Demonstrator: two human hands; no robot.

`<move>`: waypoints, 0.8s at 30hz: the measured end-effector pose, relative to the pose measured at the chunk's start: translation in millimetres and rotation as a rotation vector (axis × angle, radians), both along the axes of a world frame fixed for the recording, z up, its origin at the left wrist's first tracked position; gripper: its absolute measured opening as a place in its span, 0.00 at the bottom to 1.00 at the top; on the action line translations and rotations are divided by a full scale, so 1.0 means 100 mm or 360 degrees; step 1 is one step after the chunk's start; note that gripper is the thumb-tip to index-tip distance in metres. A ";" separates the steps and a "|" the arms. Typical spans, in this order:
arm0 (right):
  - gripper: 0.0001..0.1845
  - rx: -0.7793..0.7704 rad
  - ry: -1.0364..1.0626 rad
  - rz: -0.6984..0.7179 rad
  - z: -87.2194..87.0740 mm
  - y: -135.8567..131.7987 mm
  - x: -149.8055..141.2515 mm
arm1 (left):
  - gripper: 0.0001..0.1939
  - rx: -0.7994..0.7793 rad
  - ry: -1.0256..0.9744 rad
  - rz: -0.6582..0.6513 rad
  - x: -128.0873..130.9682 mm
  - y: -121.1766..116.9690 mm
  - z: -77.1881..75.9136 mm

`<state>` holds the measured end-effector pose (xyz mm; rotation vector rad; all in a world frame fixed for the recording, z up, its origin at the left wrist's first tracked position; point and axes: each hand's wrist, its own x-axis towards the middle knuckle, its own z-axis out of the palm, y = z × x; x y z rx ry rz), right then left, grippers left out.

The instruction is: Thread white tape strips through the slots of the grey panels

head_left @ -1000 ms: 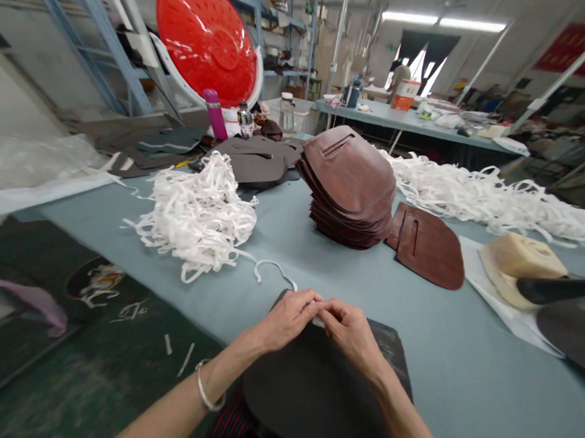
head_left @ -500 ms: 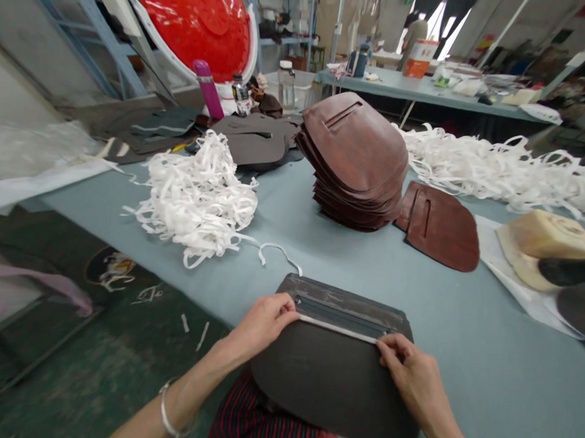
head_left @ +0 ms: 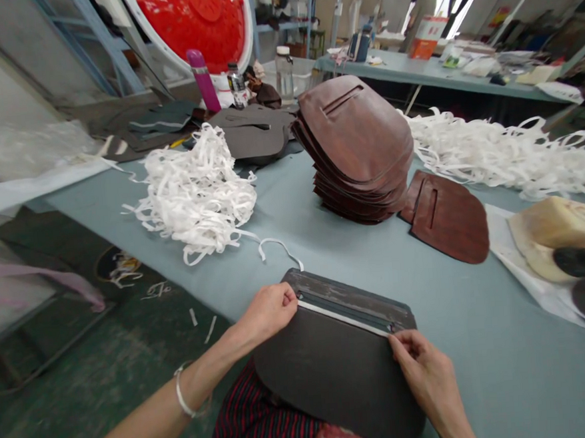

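A dark grey leather panel (head_left: 332, 363) with a slot lies at the table's near edge, overhanging my lap. A white strip (head_left: 344, 317) runs along the slot's lower side. My left hand (head_left: 266, 311) is closed, pinching the strip's left end against the panel. My right hand (head_left: 426, 373) is closed too, pinching the strip's right end at the panel's right corner. Just beyond the panel a loose white strip (head_left: 277, 247) curls on the table.
A heap of white strips (head_left: 198, 195) lies left of centre, another long heap (head_left: 508, 154) at the right. A stack of brown leather panels (head_left: 355, 148) stands mid-table, one single brown panel (head_left: 447, 218) beside it. Dark panels (head_left: 254, 135), bottles and a red dish (head_left: 193, 19) stand behind.
My hands started together at the middle of the slot, then drew apart along the white strip to its two ends. The view has dipped lower.
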<state>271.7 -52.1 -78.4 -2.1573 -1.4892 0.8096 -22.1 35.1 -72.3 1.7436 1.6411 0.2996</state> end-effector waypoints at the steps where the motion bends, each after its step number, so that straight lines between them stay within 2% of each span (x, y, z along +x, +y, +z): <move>1: 0.21 -0.0003 0.0007 0.0000 -0.01 0.00 0.00 | 0.07 -0.0002 0.0013 0.0006 0.00 0.00 0.00; 16: 0.17 0.0012 -0.0001 0.0032 -0.09 -0.01 0.05 | 0.06 -0.0005 0.0217 0.0053 0.06 -0.01 0.01; 24: 0.13 0.0034 0.0012 -0.0062 -0.03 0.02 0.03 | 0.05 -0.0034 0.0337 -0.0010 0.11 -0.01 0.02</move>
